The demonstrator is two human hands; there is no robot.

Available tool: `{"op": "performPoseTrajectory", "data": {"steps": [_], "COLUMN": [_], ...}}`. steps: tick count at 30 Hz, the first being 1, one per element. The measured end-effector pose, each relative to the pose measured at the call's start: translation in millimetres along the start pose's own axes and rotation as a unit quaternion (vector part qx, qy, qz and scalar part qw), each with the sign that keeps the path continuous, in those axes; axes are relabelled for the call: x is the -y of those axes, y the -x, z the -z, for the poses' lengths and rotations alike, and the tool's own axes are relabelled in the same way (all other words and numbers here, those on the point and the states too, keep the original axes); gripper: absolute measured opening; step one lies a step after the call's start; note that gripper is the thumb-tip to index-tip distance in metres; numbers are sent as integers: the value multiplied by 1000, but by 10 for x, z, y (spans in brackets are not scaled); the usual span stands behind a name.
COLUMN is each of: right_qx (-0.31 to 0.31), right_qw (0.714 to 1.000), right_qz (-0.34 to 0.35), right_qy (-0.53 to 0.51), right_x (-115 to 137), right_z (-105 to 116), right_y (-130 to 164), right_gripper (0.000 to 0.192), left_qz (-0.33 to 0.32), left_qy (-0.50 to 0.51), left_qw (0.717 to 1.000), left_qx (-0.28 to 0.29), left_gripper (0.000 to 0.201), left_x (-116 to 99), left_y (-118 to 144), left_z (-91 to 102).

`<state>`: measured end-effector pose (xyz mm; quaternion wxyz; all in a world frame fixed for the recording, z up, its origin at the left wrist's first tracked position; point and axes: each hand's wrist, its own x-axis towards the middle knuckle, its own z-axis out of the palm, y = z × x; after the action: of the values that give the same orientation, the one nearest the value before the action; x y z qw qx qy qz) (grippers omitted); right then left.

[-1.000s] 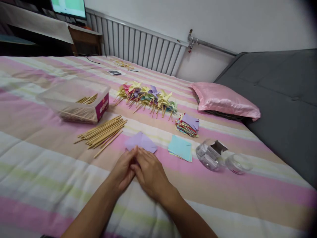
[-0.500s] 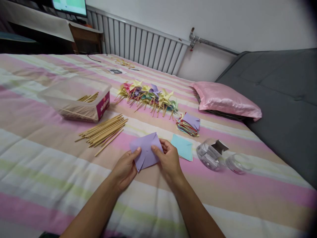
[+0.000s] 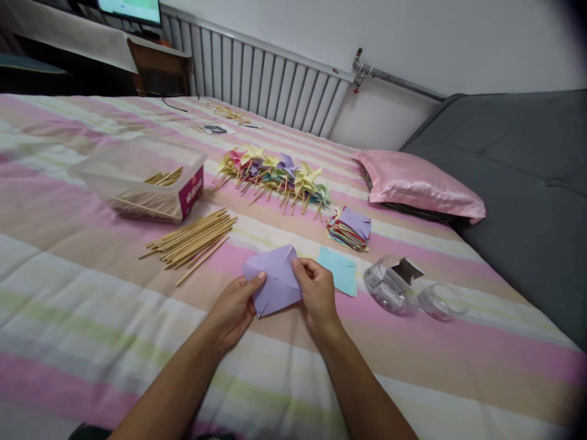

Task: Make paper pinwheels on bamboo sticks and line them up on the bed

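Observation:
A square sheet of purple paper, slit inward from its corners, is held above the bedspread. My left hand grips its left side, thumb on top and fingers underneath. At the right edge, near the upper right corner, my right hand pinches the paper between thumb and fingers. Close by on the right lie light blue paper squares. Behind them is a stack of mixed-colour slit paper squares, a purple one on top. To the left, several thin wooden sticks lie in a loose bundle.
A clear plastic tub holds more sticks at left. Finished paper pinwheels lie in a heap at centre back. On the right are a clear round container, its lid and a pink pillow.
My right thumb has slid from the paper's face outward to its upper right edge. The purple paper has shifted slightly right; my left hand keeps its grip.

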<state>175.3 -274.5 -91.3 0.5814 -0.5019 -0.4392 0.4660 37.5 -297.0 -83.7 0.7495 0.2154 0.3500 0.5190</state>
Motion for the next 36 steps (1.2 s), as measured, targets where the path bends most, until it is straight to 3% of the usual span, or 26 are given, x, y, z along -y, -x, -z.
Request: {"op": "performPoseTrajectory", "data": {"steps": [7,14,24,31,36], "right_qx": [2,-6,12,-27,8], "right_qw": [1000,1000,1000,999,1000], "right_qz": [6,10,10,14,4], "right_qy": [0,14,16,11,-11], "right_x": [-5,3,4,42,114], "right_z": [2,18,8,69,96], "right_y": [-4,-22,-15,-79,-77], "right_gripper": [24,25,26,29,30], "left_qz": [-9,-2,-10,-16,-14], "left_qy": [-40,-45,-43,-35,-41], "left_qw": [999,999,999,998,999], "left_qx": [14,22,-29,-40,-19], "left_gripper": [32,30,32,25,29], "left_x": [12,9,23,15,33], "left_y": [5,3,-5,-13,-5], "left_z": [-15,-32,-57,-64,-58]}}
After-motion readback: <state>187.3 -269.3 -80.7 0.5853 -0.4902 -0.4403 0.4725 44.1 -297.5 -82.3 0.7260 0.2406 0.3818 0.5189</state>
